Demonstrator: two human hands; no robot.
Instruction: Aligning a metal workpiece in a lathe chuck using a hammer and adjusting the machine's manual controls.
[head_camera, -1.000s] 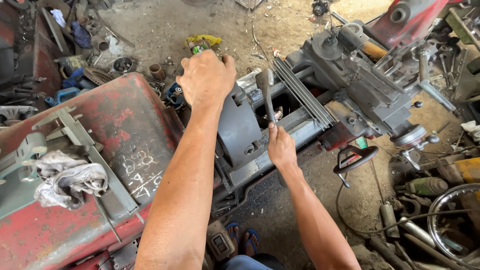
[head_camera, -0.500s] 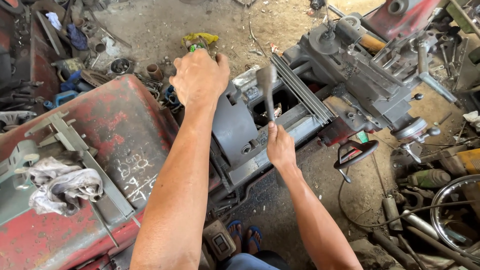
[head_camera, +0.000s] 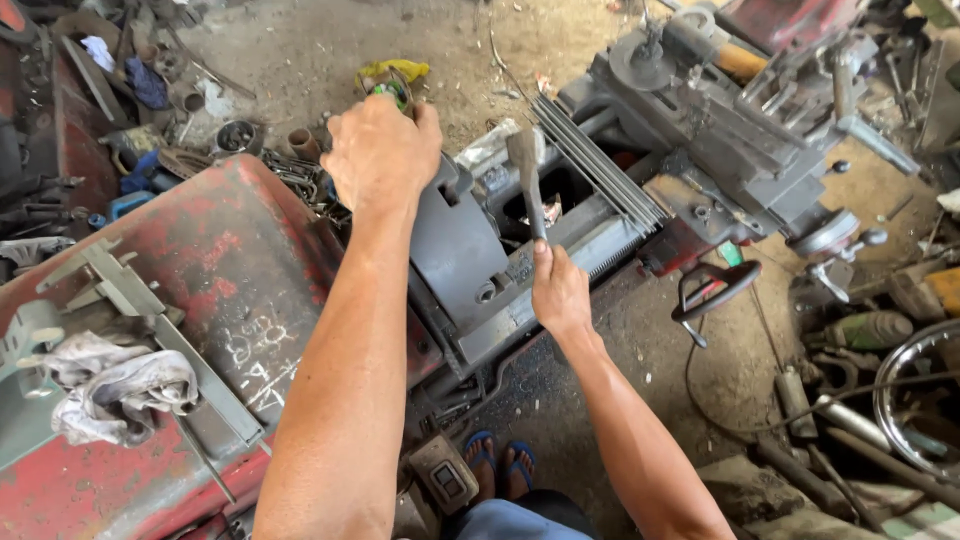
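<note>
Hammer raised over the grey machine block, its handle clamped in the right hand.
Left hand is closed on a green-tipped tool just beside the block; I judge a glancing blow could strike those knuckles or the steel rods.

Even, bright daylight fills the scene; shadows are soft and short, darkest beneath the grey machine; mild sheen on the forearms, no harsh glare; focus is sharp throughout; slight wide-angle stretch bends the edges.
</note>
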